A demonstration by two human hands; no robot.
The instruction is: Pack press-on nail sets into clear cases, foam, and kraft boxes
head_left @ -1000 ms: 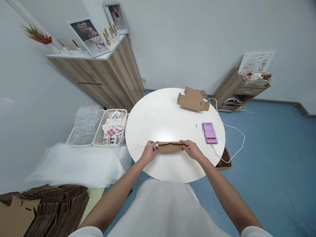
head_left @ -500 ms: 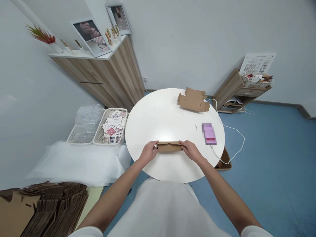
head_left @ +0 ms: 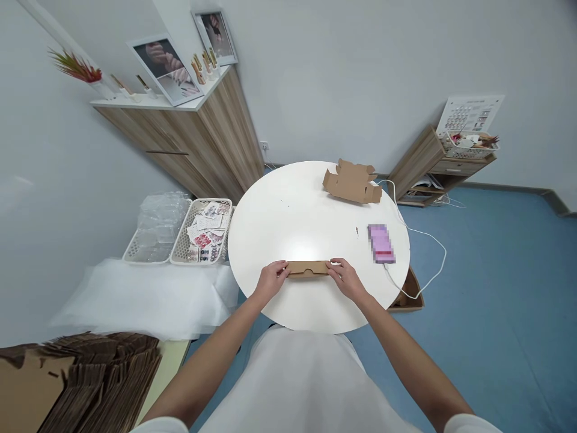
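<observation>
A small brown cardboard box [head_left: 308, 269], long and narrow, is between my hands over the near part of the round white table [head_left: 265, 222]. A small half-round notch shows at the middle of its front face. My left hand [head_left: 271, 278] grips the box's left end, fingertips at its top edge and thumb lower down. At the right end, my right hand [head_left: 345, 276] holds it in much the same way. The underside of the box is hidden from view.
An unfolded cardboard box [head_left: 351, 181] lies at the table's far right. Nearer sits a purple pixelated item [head_left: 381, 245] beside a white cable [head_left: 428, 234]. Left of the table stand a basket of printed cards [head_left: 177, 246], white foam sheets [head_left: 148, 300] and stacked flat cardboard [head_left: 103, 379].
The box's top has folded over: the open slot along it no longer shows, and the notched front edge faces me. Both hands keep hold of the ends, with slightly shifted fingers.
</observation>
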